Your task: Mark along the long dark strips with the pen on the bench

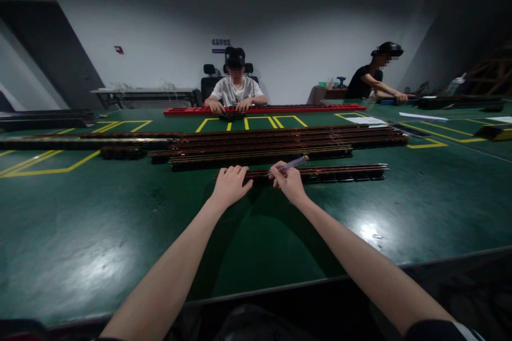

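Note:
A long dark strip (pixel 340 172) with reddish-brown edges lies crosswise on the green table in front of me. My left hand (pixel 231 187) rests over its left end, palm down, fingers laid across it and thumb held apart. Closed around a slim pen-like tool with a translucent handle (pixel 294 163) is my right hand (pixel 291 185). The tool slants, its thin tip down at the strip and its handle end up to the right. What the tip touches is too small to tell. Just beyond both hands lies a stack of similar long strips (pixel 260 141).
More strips (pixel 80 143) extend left on the table (pixel 140 234), near yellow tape outlines (pixel 264 118). Across from me, a person (pixel 236 88) works with both hands by a long red rail (pixel 184 111). Another person (pixel 370 80) reaches over the far right. Papers (pixel 366 121) lie there too.

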{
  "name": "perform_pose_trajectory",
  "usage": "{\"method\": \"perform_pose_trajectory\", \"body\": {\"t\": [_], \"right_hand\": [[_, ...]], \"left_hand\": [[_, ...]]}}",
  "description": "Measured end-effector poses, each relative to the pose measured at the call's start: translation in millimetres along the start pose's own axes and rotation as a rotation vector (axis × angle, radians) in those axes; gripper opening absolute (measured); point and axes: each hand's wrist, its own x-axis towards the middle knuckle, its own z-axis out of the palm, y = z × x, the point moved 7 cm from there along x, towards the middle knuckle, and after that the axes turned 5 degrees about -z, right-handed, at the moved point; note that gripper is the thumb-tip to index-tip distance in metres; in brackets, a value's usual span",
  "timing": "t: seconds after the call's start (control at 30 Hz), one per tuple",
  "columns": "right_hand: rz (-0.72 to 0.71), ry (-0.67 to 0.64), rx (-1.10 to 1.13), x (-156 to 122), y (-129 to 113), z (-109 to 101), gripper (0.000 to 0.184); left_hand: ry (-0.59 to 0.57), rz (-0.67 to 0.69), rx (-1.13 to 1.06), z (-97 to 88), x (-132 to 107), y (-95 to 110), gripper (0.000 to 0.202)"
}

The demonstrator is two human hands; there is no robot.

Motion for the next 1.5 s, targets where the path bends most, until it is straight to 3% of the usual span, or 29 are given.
{"method": "perform_pose_trajectory", "body": {"t": [0.3,0.63,0.83,1.5], "right_hand": [[0.003,-0.034,0.018,2,-1,-1,0.028],[0.065,0.105,0.112,1,6,-11,0.033],[0.038,0.052,0.060,2,4,-8,0.032],[0.064,0.053,0.079,2,8,-7,0.031]], "left_hand": [[0.015,-0.033,-0.006,4.0,3,-2,0.037],[0.025,-0.017,-0.026,6.5,3,-3,0.038],[0.036,-0.015,-0.013,6.8,4,-3,0.039],[0.024,-0.025,-0.014,7.9,5,-4,0.037]]}}
